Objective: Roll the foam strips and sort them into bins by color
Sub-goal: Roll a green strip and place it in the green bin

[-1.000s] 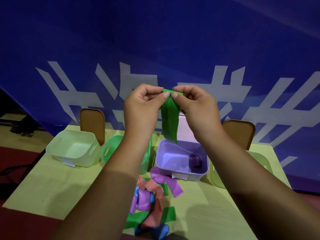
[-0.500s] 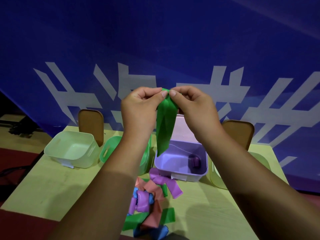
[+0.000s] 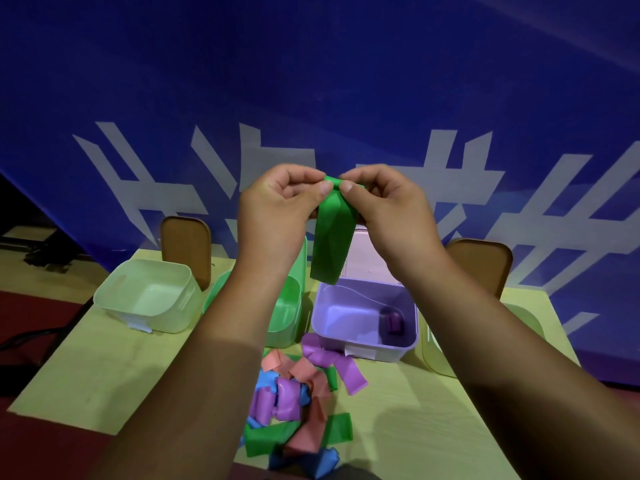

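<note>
Grip of left hand and right hand pinched tight on the top edge of the green strip, dangling above the purple bin. Flat a moment ago, now curled into a first turn: rolling started, most length left to wind.

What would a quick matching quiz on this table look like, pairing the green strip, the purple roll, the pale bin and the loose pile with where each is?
1 green strip
2 purple roll
3 pale bin
4 loose pile

A inside the purple bin
B far left on the table
C pinched at its top by left hand and right hand
D on the table before the bins

Pairs: 1-C, 2-A, 3-B, 4-D.
</note>
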Demonstrator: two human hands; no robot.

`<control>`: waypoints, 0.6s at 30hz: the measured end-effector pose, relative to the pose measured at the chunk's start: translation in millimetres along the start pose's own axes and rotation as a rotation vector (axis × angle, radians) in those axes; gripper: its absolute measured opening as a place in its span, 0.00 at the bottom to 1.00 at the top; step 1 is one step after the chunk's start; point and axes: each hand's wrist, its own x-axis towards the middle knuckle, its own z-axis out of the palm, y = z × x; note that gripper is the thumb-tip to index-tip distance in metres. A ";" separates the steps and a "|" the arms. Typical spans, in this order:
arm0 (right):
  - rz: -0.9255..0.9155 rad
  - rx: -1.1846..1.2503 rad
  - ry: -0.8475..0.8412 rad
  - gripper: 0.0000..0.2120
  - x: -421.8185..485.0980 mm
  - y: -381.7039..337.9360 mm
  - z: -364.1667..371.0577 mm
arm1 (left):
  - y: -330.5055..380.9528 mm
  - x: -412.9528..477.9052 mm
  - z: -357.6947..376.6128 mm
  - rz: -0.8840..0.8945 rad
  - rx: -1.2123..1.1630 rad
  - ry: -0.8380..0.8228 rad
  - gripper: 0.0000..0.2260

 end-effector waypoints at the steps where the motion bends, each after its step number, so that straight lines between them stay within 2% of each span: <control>1: 0.001 0.007 -0.001 0.02 -0.7 -0.4 0.3 | 0.0 -0.4 -1.1 0.002 0.000 -0.005 0.06; 7: 0.014 0.032 -0.005 0.03 -0.6 4.2 4.8 | 2.5 -3.7 -6.9 0.009 0.014 -0.055 0.09; 12: 0.161 0.296 -0.080 0.13 -4.3 7.4 7.6 | 4.6 -6.2 -11.3 0.046 0.041 -0.059 0.08; 18: 0.199 0.318 -0.098 0.08 -9.7 10.0 8.7 | -1.0 -12.4 -17.9 0.013 -0.011 -0.101 0.10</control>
